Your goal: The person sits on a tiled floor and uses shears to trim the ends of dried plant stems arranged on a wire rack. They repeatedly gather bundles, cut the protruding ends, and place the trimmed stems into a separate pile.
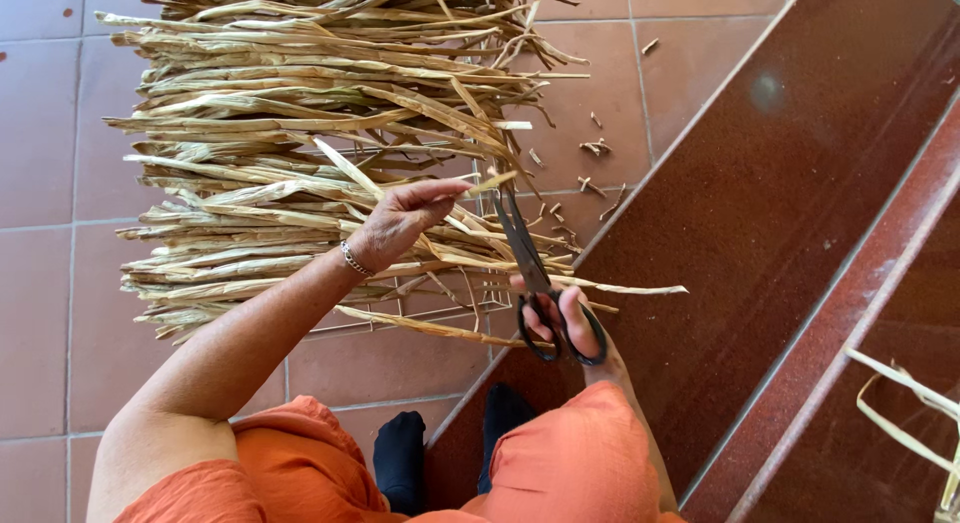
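A thin dried strip [492, 183] was pinched between the thumb and fingertips of the left hand [400, 223], its free end poking out to the right just above the blades of a pair of black scissors [535, 278]. The left hand was closed on the strip, palm turned down, with a metal bracelet [353, 259] at the wrist. The right hand [565, 323] gripped the scissors through their two loop handles, thumb in one and fingers in the other; the blades pointed up and slightly left, nearly closed, their tips close beside the strip's end, though whether they touched it could not be told. Behind both hands lay a large heap of dried strips [280, 123], pale tan and green, piled lengthwise across a wire rack [430, 313] whose thin bars showed at the heap's lower right edge. The rack rested on a floor of red-brown tiles [45, 183]. Short cut scraps [595, 148] were scattered on the tiles to the right of the heap. A dark red polished step [800, 183] ran diagonally along the right side. The person wore orange clothing [560, 463] and dark socks [400, 458], visible at the bottom edge. A few loose strips [905, 403] curled at the far right margin.
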